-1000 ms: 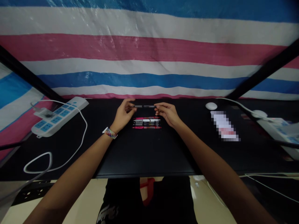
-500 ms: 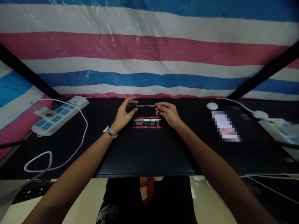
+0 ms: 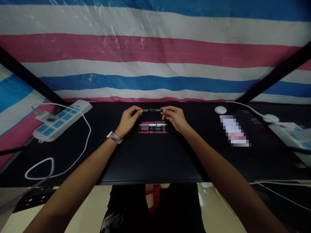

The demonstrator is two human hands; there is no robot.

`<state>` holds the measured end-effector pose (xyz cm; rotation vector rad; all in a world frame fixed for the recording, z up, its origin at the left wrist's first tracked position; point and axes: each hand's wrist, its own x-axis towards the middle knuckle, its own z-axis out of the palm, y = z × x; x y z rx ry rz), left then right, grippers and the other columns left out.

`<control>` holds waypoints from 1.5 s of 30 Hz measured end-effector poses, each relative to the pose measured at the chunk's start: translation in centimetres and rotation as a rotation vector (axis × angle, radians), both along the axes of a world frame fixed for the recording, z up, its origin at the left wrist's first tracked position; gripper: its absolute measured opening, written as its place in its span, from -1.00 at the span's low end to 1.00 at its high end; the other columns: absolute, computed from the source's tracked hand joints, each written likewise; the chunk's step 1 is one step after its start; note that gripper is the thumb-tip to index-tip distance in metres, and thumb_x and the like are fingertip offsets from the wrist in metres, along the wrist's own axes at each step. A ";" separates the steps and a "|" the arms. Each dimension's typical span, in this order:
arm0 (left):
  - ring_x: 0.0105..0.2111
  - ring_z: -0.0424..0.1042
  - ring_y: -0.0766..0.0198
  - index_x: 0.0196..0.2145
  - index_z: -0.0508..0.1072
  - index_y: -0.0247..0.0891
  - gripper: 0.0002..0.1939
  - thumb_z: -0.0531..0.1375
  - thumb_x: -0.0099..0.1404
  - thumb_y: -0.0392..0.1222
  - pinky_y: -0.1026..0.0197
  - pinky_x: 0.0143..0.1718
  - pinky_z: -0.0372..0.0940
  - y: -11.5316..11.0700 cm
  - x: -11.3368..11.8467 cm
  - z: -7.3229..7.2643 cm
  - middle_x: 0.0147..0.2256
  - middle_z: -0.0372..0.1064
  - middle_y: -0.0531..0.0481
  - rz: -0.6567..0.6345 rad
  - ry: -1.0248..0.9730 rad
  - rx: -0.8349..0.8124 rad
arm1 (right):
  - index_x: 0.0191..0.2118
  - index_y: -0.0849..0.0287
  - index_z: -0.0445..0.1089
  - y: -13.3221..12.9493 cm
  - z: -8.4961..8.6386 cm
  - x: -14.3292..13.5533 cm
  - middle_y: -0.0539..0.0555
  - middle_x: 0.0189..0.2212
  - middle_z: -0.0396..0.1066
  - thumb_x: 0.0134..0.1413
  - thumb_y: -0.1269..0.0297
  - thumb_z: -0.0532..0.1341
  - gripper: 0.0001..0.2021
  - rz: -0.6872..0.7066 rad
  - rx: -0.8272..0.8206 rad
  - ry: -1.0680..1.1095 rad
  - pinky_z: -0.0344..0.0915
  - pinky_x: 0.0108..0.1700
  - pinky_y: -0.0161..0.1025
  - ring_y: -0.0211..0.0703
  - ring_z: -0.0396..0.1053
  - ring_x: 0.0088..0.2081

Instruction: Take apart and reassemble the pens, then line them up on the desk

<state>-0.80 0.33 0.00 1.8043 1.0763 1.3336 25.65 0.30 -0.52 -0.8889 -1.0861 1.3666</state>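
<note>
A dark pen (image 3: 152, 110) is stretching sideways between two hands, beyond a small row of other pens; whether it is touching the table (image 3: 153, 161) or hanging just above it, I cannot tell. The left hand (image 3: 130, 119) is pinching its left end between thumb and fingers, and the right hand (image 3: 175, 119) is gripping its right end in the same way.

Nearer the person, the row is lying roughly parallel to the held pen: a red pen (image 3: 145, 122) is resting farthest out, a white pen (image 3: 155, 125) is lying close beside it, darker pens (image 3: 150, 128) are following, and a pink-red pen (image 3: 153, 132) is forming the near edge. A multicoloured band (image 3: 114, 137) is circling the left wrist.

Toward the left, a white power strip (image 3: 63, 121) with blue sockets is sitting at a slant, and a white adapter (image 3: 46, 117) is standing in it. A white cable (image 3: 89, 129) is looping over the table nearby. Toward the right, a white oval object (image 3: 220, 110) is lying just beyond a pixelated sheet (image 3: 234, 131). Behind everything, a striped tarp (image 3: 155, 51) is hanging in blue, white and red.
</note>
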 end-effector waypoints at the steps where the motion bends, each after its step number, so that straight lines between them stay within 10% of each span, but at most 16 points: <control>1: -0.25 0.53 0.18 -0.22 0.62 -0.21 -0.79 0.35 0.43 0.00 0.13 -0.14 0.38 0.0 0.0 0.0 -0.27 0.59 -0.03 0.003 -0.004 0.004 | -0.23 0.15 0.72 0.0 0.0 0.0 0.09 -0.37 0.59 -0.07 0.15 0.60 -0.72 0.001 -0.005 0.002 0.54 -0.17 -0.04 -0.17 0.45 -0.37; 15: -0.13 0.65 0.11 -0.12 0.72 -0.20 -0.77 0.42 0.39 -0.02 0.06 -0.02 0.51 -0.3 0.3 0.1 -0.14 0.71 -0.10 0.072 -0.088 0.038 | 0.00 0.22 0.62 -0.7 1.8 -0.1 0.16 -0.28 0.58 0.22 0.27 0.21 -0.67 0.218 -0.285 0.343 0.52 -0.27 -0.21 -0.13 0.43 -0.32; 36: -0.17 0.61 0.13 -0.14 0.69 -0.20 -0.80 0.41 0.36 -0.04 0.08 -0.05 0.48 -0.8 0.8 0.3 -0.16 0.68 -0.08 0.029 -0.048 0.003 | -0.08 0.10 0.68 -1.0 1.1 -1.0 0.06 -0.31 0.58 0.08 0.13 0.56 -0.69 0.073 -0.095 0.145 0.59 -0.17 -0.11 -0.19 0.44 -0.35; 45: -0.44 0.40 0.24 -0.33 0.63 -0.19 -0.63 0.27 0.51 0.12 0.17 -0.34 0.26 -1.4 0.1 0.6 -0.47 0.44 0.04 0.034 0.093 0.001 | -0.19 0.13 0.73 -1.3 1.1 -1.6 0.08 -0.35 0.60 0.04 0.07 0.61 -0.70 0.053 0.026 0.116 0.61 -0.16 -0.05 -0.20 0.45 -0.39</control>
